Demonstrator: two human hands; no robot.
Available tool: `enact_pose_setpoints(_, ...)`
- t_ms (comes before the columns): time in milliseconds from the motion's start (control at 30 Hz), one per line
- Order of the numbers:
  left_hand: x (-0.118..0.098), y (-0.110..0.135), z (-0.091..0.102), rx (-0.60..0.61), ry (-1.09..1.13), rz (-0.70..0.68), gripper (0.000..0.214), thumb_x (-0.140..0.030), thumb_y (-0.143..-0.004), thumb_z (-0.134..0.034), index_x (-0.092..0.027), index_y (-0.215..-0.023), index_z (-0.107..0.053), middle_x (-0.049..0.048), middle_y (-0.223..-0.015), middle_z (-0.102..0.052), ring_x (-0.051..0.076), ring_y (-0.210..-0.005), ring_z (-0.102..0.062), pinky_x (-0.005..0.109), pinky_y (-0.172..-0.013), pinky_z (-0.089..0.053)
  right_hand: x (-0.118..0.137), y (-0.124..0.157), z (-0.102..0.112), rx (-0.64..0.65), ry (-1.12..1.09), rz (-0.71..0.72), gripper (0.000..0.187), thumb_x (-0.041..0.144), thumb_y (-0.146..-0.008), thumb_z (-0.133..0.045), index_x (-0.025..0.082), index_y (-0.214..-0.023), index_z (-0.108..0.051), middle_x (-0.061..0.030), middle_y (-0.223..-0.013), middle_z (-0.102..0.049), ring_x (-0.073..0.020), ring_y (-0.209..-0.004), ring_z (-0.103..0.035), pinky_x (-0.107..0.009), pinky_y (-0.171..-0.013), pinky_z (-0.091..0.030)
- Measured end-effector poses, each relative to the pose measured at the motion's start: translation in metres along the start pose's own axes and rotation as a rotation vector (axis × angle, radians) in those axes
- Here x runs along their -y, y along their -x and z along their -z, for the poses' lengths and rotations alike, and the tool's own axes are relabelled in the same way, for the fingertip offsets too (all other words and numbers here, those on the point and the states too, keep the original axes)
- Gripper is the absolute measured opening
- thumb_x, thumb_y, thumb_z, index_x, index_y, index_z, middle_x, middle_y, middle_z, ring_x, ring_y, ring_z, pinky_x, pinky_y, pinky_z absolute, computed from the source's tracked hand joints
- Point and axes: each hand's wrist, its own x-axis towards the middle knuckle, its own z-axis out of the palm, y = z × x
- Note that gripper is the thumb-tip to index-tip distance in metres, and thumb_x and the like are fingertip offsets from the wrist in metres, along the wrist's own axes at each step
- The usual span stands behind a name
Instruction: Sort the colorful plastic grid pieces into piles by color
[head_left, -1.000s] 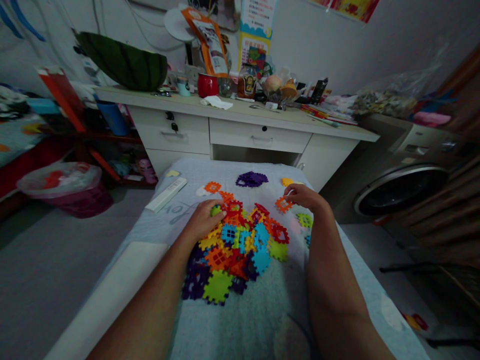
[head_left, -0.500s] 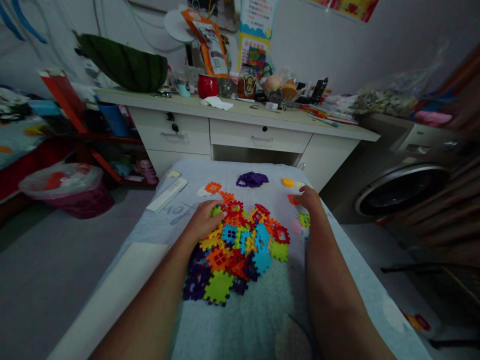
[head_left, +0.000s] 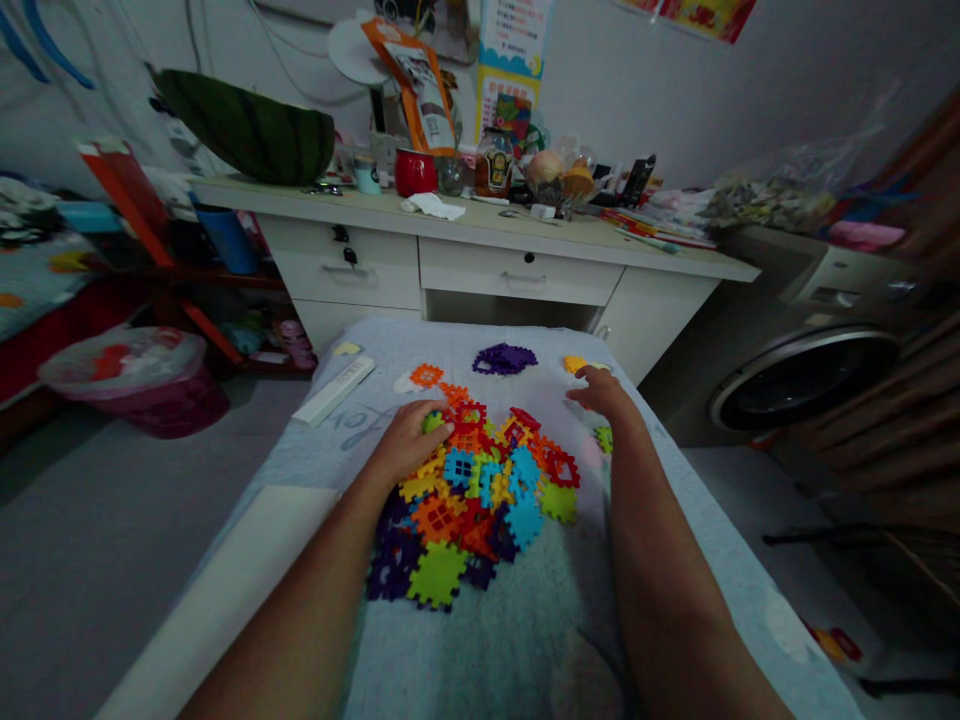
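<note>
While the pile of notched pieces [head_left: 476, 480] is touched by the left hand [head_left: 411, 437], the right hand [head_left: 604, 393] is held near a yellow piece [head_left: 573, 363].
A green piece [head_left: 433, 421] is framed by the left thumb and fingers, though whether it is gripped cannot be told; the right fingers are parted, nothing seen between them. The pile is spread on a cloth [head_left: 517, 640], nearer than the purple stack [head_left: 504, 359].

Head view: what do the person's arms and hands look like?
The left forearm and right forearm are bare, no sleeves in view. The left hand and right hand are ungloved; no watch or bracelet shows, rings are unclear.
</note>
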Motion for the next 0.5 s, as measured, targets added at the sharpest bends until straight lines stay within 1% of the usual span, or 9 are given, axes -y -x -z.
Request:
enact_pose_setpoints(67, 0.000, 0.000, 0.000, -0.001, -0.007, 0.003, 0.041, -0.047, -0.078, -0.056, -0.022, -0.108, -0.068, 0.0068, -0.118, -0.068, 0.027, -0.119, -0.056, 0.044, -0.108, -0.038, 0.023, 0.007, 0.004, 0.082, -0.116, 0.226, 0.037, 0.028, -0.081, -0.068, 0.019, -0.116, -0.062, -0.0097, -0.115, -0.063, -0.0183, -0.095, -0.062, -0.030, -0.083, -0.048)
enact_pose_setpoints(100, 0.000, 0.000, 0.000, -0.003, -0.010, 0.006, 0.042, -0.048, -0.078, -0.056, -0.022, -0.108, -0.068, 0.0072, -0.118, -0.068, 0.027, -0.119, -0.056, 0.044, -0.108, -0.038, 0.036, 0.011, 0.004, 0.126, -0.155, 0.346, 0.032, 0.026, -0.082, -0.066, 0.018, -0.113, -0.063, -0.0079, -0.111, -0.065, -0.0164, -0.092, -0.062, -0.027, -0.081, -0.048)
enact_pose_setpoints(133, -0.001, -0.001, 0.000, -0.004, -0.012, 0.009, 0.042, -0.048, -0.078, -0.056, -0.021, -0.109, -0.068, 0.0077, -0.119, -0.068, 0.027, -0.119, -0.056, 0.044, -0.108, -0.038, 0.049, 0.016, 0.003, 0.182, -0.174, 0.448, 0.028, 0.026, -0.083, -0.065, 0.018, -0.110, -0.065, -0.0064, -0.106, -0.067, -0.0157, -0.090, -0.062, -0.026, -0.080, -0.048)
enact_pose_setpoints(200, -0.001, -0.001, 0.000, -0.009, -0.017, 0.014, 0.044, -0.048, -0.077, -0.056, -0.021, -0.110, -0.068, 0.0085, -0.119, -0.067, 0.028, -0.118, -0.057, 0.044, -0.108, -0.039, 0.072, 0.025, -0.002, 0.262, -0.151, 0.594, 0.024, 0.025, -0.083, -0.065, 0.018, -0.106, -0.067, -0.0058, -0.104, -0.069, -0.0163, -0.092, -0.062, -0.025, -0.081, -0.047)
enact_pose_setpoints(267, -0.001, -0.001, 0.000, -0.014, -0.022, 0.015, 0.045, -0.048, -0.077, -0.057, -0.021, -0.110, -0.068, 0.0087, -0.119, -0.067, 0.028, -0.117, -0.057, 0.044, -0.107, -0.039, 0.086, 0.031, -0.008, 0.329, -0.050, 0.638, 0.028, 0.024, -0.080, -0.067, 0.018, -0.108, -0.068, -0.0066, -0.108, -0.069, -0.0183, -0.096, -0.063, -0.025, -0.081, -0.046)
enact_pose_setpoints(333, 0.000, -0.001, 0.000, -0.015, -0.026, 0.010, 0.045, -0.049, -0.077, -0.056, -0.021, -0.110, -0.068, 0.0085, -0.120, -0.067, 0.028, -0.117, -0.057, 0.045, -0.107, -0.039, 0.091, 0.034, -0.013, 0.381, 0.088, 0.619, 0.033, 0.024, -0.077, -0.070, 0.018, -0.109, -0.068, -0.0081, -0.111, -0.069, -0.0208, -0.097, -0.063, -0.025, -0.079, -0.046)
enact_pose_setpoints(400, 0.000, -0.001, 0.000, -0.017, -0.028, 0.004, 0.045, -0.049, -0.077, -0.056, -0.021, -0.110, -0.068, 0.0083, -0.119, -0.067, 0.028, -0.118, -0.056, 0.045, -0.107, -0.039, 0.090, 0.034, -0.015, 0.416, 0.194, 0.604, 0.033, 0.025, -0.074, -0.072, 0.018, -0.107, -0.070, -0.0084, -0.109, -0.069, -0.0218, -0.095, -0.063, -0.025, -0.075, -0.046)
enact_pose_setpoints(500, 0.001, -0.001, -0.001, -0.015, -0.031, 0.002, 0.044, -0.049, -0.078, -0.056, -0.022, -0.111, -0.068, 0.0071, -0.119, -0.067, 0.027, -0.118, -0.056, 0.044, -0.108, -0.039, 0.086, 0.033, -0.015, 0.433, 0.217, 0.607, 0.028, 0.024, -0.074, -0.072, 0.018, -0.101, -0.070, -0.0066, -0.105, -0.069, -0.0196, -0.091, -0.062, -0.023, -0.069, -0.044)
